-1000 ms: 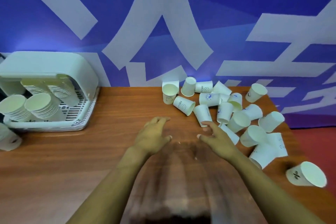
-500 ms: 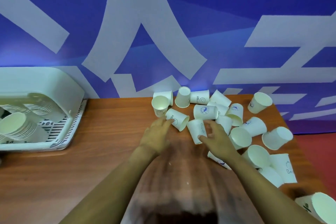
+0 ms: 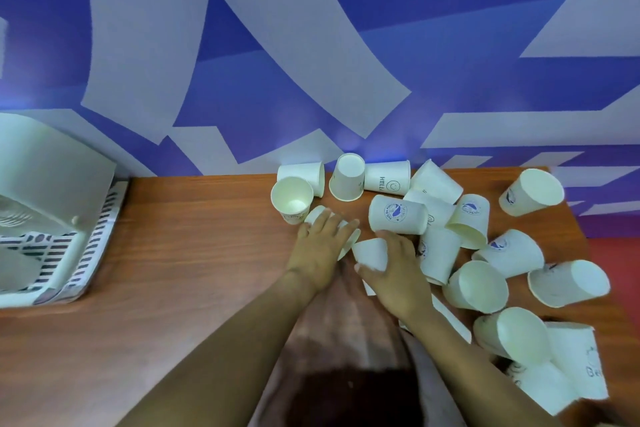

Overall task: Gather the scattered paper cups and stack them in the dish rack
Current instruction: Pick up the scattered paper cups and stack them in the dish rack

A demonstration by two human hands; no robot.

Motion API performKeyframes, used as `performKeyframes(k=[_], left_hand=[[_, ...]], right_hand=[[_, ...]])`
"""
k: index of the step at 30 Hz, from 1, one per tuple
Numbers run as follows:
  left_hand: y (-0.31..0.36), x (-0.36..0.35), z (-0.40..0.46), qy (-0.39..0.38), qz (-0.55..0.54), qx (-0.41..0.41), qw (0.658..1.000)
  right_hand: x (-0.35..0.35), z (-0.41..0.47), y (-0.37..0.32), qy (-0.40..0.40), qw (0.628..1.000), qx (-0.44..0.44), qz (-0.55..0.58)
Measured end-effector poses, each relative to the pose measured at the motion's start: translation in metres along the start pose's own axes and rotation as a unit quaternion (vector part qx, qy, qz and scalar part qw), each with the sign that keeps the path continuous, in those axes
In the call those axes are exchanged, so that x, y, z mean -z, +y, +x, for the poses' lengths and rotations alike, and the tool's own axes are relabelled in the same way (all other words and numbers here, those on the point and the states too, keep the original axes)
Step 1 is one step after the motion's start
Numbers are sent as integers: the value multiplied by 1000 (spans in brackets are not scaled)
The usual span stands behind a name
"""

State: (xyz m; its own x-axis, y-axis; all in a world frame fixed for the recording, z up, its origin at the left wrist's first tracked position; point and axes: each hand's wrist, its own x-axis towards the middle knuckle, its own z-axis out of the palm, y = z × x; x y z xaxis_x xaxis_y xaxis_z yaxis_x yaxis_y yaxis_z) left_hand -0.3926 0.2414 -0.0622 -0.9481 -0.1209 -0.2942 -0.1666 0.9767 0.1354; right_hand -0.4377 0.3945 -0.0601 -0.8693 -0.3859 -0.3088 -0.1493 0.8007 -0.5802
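Several white paper cups lie scattered across the right half of the wooden table (image 3: 180, 274). My left hand (image 3: 320, 246) lies over a cup on its side (image 3: 317, 215), fingers curling round it. My right hand (image 3: 394, 270) grips another lying cup (image 3: 370, 252), thumb under it and fingers over the top. An upright open cup (image 3: 290, 198) stands just left of my left hand. The white dish rack (image 3: 69, 253) is at the far left, partly cut off by the frame edge.
A blue and white wall backs the table. More cups crowd the right side, such as a printed one (image 3: 398, 213) right behind my right hand and one (image 3: 531, 196) by the far right corner. The table's right edge meets red floor (image 3: 616, 253).
Both hands have moved forward into the pile and closed over a cup each. The view has shifted right, so the rack now sits at the left edge.
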Motion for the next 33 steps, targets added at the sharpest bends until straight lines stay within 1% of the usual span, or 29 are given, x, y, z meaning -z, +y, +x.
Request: performKeyframes(k=[4,9,11,13,15,18,20,23,27,30,33], left_hand=[[6,-5,2,5,37,7,999],[9,-7,-10,3,-1,29,1000],[7,-3,-19,6,-38,36,999],[2,3,-34,-2,-104,46,994],[-5,4,-55,-12,-186,70,980],[-15,5,-91,-15,-259,107,960],[-21,13,-110,5,-291,133,947],[-32,36,-135,65,-298,154,940],[-40,62,-169,158,-296,149,930],[-39,65,-197,173,-307,133,926],[-48,63,-221,188,-322,141,917]], right_hand=[[-6,0,4,-5,999,-24,28],[-1,-8,1,-4,998,-14,54],[5,-14,-3,2,998,-2,55],[12,-21,-9,12,999,9,51],[16,-32,-14,16,998,18,51],[21,-54,-26,19,998,42,54],[23,-68,-35,24,997,58,49],[29,-86,-52,27,995,83,46],[31,-109,-74,30,993,109,40],[25,-126,-88,32,992,117,43],[13,-142,-96,21,991,129,34]])
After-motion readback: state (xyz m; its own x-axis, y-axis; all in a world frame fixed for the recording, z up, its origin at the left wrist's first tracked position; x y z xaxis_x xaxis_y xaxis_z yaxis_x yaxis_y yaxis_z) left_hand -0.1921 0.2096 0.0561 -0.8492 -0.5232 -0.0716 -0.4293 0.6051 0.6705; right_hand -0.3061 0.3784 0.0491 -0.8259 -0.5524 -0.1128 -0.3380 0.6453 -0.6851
